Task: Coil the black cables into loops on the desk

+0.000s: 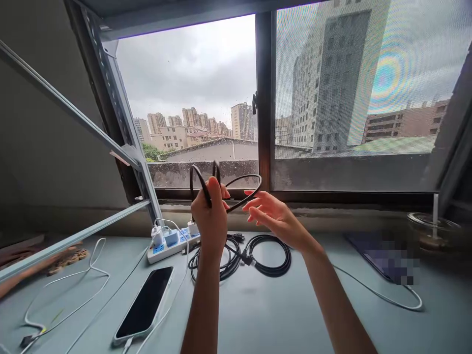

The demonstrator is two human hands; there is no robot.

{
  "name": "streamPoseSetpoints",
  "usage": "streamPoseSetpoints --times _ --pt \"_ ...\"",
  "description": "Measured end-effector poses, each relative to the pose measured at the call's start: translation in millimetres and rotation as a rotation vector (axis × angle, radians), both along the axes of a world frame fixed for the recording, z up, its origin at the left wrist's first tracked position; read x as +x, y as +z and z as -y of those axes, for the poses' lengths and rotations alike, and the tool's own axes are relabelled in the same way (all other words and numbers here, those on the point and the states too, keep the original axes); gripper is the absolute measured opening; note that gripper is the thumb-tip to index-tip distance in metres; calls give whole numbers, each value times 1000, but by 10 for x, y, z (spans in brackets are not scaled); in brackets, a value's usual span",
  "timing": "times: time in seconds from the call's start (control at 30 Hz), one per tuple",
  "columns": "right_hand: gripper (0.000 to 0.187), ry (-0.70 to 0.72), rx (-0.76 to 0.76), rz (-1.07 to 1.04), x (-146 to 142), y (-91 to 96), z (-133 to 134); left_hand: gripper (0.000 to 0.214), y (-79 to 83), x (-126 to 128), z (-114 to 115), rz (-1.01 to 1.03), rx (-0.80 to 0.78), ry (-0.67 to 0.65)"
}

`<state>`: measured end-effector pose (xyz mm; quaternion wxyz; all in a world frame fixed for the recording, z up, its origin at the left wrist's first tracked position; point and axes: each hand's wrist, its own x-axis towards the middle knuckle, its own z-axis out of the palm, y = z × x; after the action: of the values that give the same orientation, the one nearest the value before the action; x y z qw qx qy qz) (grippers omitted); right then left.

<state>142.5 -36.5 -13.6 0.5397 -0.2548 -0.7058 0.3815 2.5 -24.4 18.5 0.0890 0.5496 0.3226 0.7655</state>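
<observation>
My left hand is closed around a black cable, raised above the table in front of the window. Loops of the cable stick up over the fist, and one wide loop reaches out to the right. My right hand is beside that loop, fingers apart and slightly curved, holding nothing that I can see. Below the hands, a coiled black cable lies in a neat ring. Another black coil sits to its left, partly covered by my left forearm.
A white power strip with chargers stands behind a phone plugged into a white cable. At right are a dark, partly blurred flat object and a lidded cup with a straw. A metal frame rises at left.
</observation>
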Motion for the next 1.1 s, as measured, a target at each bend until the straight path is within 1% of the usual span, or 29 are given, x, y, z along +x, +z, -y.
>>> streamPoseSetpoints --times 0.07,0.13,0.17,0.23,0.33,0.4,0.47,0.53,0.63,0.73,0.8,0.83,0.9,0.97,1.03,1.1 --pt "36 17 38 -48 -61 17 17 51 -5 38 29 -51 19 -35" --pt "26 17 105 -83 -101 38 46 49 -5 75 83 -58 52 -28" --pt "25 25 133 -112 -107 52 68 48 -3 91 113 -52 69 -14" --pt "29 58 156 -203 -82 85 125 44 7 107 160 -35 83 34" --pt "32 95 161 -386 55 140 236 44 29 77 167 26 79 79" --pt "31 83 171 -505 200 178 320 48 42 22 128 95 62 51" --pt "27 56 143 -610 362 214 405 51 50 -48 68 157 37 3" --pt "22 3 99 -667 524 241 478 53 51 -119 1 202 32 -3" --pt "24 -36 61 -670 752 242 548 56 41 -205 -94 264 87 75" --pt "26 -11 6 -701 959 196 577 58 32 -256 -157 369 194 219" --pt "21 -2 -26 -739 1076 155 590 57 32 -274 -178 449 266 308" --pt "18 -8 -34 -756 1123 136 598 58 33 -279 -182 467 289 332" --pt "11 -55 -36 -788 1185 108 621 59 37 -278 -174 462 302 331" --pt "10 -145 -24 -788 1201 94 661 58 41 -262 -139 427 293 304" --pt "15 -233 -4 -738 1180 88 716 55 46 -238 -77 447 287 279" --pt "17 -263 0 -624 1141 84 778 49 53 -222 -2 467 253 242"
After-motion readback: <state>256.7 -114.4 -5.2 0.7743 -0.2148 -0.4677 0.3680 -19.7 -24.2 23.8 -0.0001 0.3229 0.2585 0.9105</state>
